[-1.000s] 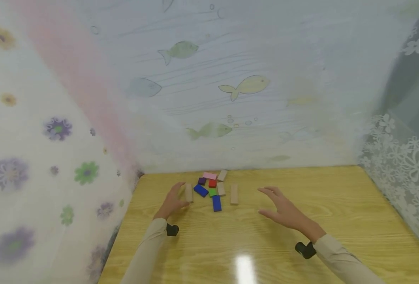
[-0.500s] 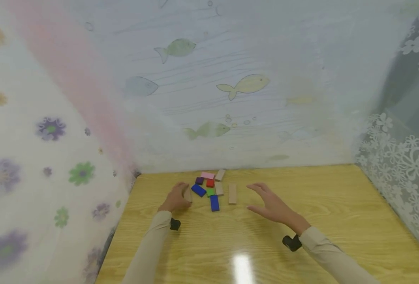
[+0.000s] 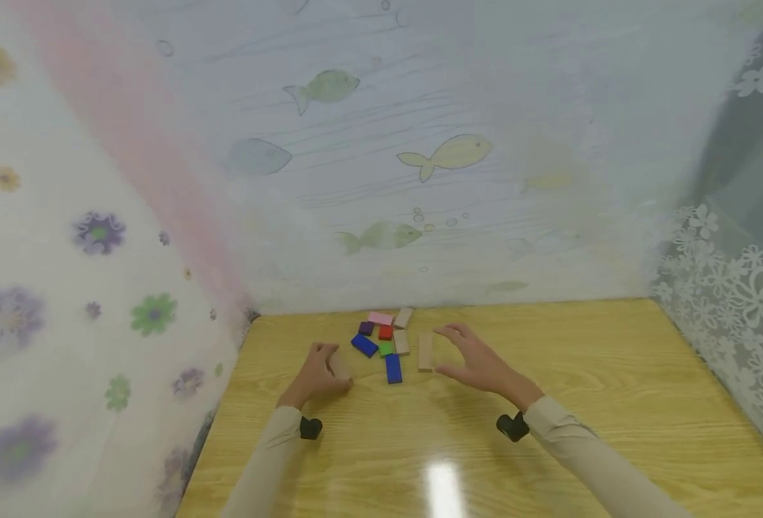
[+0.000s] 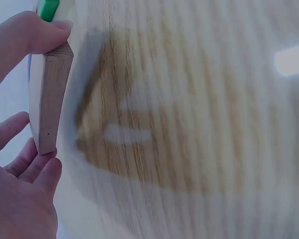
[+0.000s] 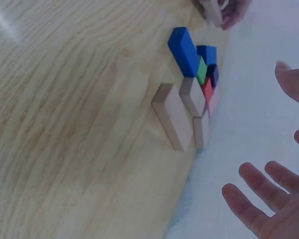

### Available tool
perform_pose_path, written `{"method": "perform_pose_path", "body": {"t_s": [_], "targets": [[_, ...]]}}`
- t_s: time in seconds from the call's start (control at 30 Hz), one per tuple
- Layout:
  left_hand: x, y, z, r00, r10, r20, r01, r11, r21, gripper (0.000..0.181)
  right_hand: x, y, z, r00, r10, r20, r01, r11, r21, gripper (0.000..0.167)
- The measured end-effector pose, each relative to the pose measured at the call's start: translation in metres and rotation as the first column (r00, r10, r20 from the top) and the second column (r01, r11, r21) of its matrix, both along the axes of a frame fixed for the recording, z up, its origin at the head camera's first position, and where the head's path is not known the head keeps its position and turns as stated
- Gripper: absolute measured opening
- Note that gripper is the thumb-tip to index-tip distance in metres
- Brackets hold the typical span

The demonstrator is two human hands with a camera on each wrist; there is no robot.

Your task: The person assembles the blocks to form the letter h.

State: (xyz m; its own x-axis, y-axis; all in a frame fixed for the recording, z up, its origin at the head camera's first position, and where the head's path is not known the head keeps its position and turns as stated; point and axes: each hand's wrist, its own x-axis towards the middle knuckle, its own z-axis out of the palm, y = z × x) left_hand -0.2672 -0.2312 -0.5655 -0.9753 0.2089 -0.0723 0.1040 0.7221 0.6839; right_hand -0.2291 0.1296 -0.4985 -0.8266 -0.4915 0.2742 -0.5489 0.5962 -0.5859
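My left hand [image 3: 315, 375] pinches a plain wooden block [image 4: 51, 99] by its two ends, thumb at one end and fingertips at the other. A shadow lies on the table beside that block in the left wrist view. Open and holding nothing, my right hand [image 3: 480, 361] is just right of another long wooden block [image 3: 425, 352], thumb and fingers spread apart. Between the hands lie a slanted blue block [image 3: 364, 345], a nearer blue block [image 3: 393, 368], a green block [image 3: 386, 349], a red block [image 3: 386, 332] and a shorter wooden block [image 3: 401, 342].
Behind these are a dark purple block [image 3: 366, 328], a pink block [image 3: 380, 318] and a tilted wooden block [image 3: 404, 317], close to the back wall [image 3: 536, 244]. The wood-grain table [image 3: 588, 360] meets a flowered wall [image 3: 129, 374] at left.
My left hand has closed its fingers on the wooden block at the left and shifted it slightly toward me, turning it. The right hand has moved left, up to the long wooden block.
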Motion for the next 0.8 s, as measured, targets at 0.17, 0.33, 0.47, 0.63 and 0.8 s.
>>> {"method": "perform_pose_path", "body": {"t_s": [0.17,0.33,0.47,0.63,0.8], "targets": [[0.016,-0.007,0.004,0.998,-0.036,-0.042,0.036,0.999,-0.001,0.085,-0.008,-0.007,-0.004,0.999,0.016,0.038,-0.016,1.000,0.004,0.065],[0.033,-0.008,0.013,0.992,-0.094,-0.089,0.096,0.995,0.022,0.084,-0.015,-0.013,-0.008,0.999,0.028,0.032,-0.029,0.999,0.014,0.065],[0.044,-0.006,0.017,0.988,-0.121,-0.101,0.122,0.992,0.011,0.084,-0.021,-0.017,-0.011,0.999,0.026,0.028,-0.026,0.999,0.018,0.068],[0.060,-0.005,0.018,0.984,-0.151,-0.091,0.154,0.988,0.026,0.083,-0.029,-0.020,-0.014,0.999,0.031,0.036,-0.032,0.999,0.032,0.071],[0.077,-0.002,0.021,0.977,-0.201,-0.075,0.205,0.977,0.055,0.083,-0.037,-0.022,-0.019,0.999,0.034,0.025,-0.035,0.998,0.051,0.071]]}}
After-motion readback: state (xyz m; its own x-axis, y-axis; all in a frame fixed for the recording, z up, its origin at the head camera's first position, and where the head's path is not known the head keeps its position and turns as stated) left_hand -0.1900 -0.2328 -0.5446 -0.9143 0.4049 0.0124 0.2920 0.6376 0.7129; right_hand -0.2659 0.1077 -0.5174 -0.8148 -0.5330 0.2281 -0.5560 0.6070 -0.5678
